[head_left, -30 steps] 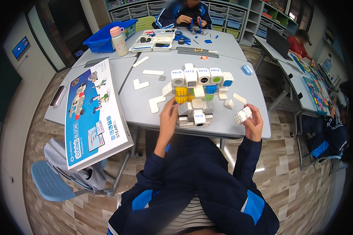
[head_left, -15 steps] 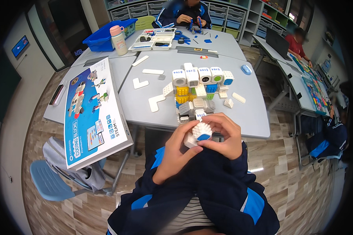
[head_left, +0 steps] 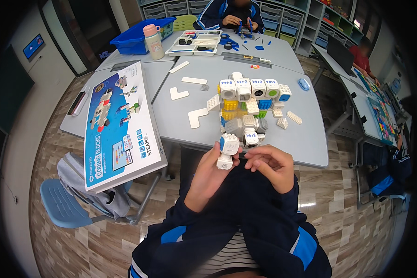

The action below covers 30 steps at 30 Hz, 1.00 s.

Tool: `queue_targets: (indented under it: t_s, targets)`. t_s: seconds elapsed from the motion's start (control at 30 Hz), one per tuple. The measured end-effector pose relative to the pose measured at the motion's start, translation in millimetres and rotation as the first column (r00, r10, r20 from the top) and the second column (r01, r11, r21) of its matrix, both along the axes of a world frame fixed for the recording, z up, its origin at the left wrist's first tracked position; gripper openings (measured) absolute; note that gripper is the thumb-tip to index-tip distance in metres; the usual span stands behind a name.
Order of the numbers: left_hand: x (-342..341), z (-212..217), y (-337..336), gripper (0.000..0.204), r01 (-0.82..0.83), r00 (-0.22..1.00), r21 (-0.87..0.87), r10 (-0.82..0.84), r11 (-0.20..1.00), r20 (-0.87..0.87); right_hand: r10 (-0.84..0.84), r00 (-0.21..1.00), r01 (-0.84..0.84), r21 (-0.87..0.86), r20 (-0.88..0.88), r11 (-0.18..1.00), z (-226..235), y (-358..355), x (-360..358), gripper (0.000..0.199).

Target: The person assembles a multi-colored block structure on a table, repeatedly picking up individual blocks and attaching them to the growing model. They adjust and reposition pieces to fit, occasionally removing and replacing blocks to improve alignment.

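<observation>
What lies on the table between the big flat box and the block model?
In the head view, white L-shaped pieces lie on the grey table between the box and the block model.

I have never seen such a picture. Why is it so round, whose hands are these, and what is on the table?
No machine is here. A person wears a wide fisheye camera on the head, looking down, so straight edges bend.

The two hands belong to that person. The left hand holds a white block piece with a blue face. The right hand is beside it, fingers curled; whether it touches the piece is unclear.

On the grey table stands a block model of white, yellow and blue cubes, with loose flat white pieces nearby. A large printed box lies at the left. Another person works at the far table.
</observation>
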State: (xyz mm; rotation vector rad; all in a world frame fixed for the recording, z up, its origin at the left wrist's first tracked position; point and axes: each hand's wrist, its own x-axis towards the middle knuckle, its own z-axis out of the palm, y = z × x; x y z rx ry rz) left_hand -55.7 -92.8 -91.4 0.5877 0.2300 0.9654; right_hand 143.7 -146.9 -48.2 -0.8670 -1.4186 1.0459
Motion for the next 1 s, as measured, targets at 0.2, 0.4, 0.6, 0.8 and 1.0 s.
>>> queue_targets:
  t_s: [0.2,0.4,0.6,0.8,1.0]
  targets:
    - [7,14,-14,0.044,-0.176,0.974,0.200,0.199,0.964,-0.105,-0.086,0.992,0.077,0.099,0.096,0.992,-8,3,-21,0.033]
    - [8,21,-19,0.046,-0.224,0.954,0.308,0.273,0.925,-0.122,-0.175,0.978,0.170,0.051,0.115,0.984,-9,1,-33,0.041]
    - [-3,12,-3,0.043,-0.338,0.909,0.358,0.400,0.871,-0.114,-0.481,0.871,0.474,0.086,0.097,0.876,-19,9,30,0.017]
    - [-9,-17,51,0.037,-0.385,0.649,0.581,0.658,0.717,-0.382,-0.780,0.379,0.652,0.455,0.498,0.607,-67,73,114,0.030]
    - [7,-41,94,0.038,-0.026,0.059,0.933,0.932,0.358,-0.357,-0.836,0.149,0.663,0.574,0.528,0.480,-104,94,162,0.038]
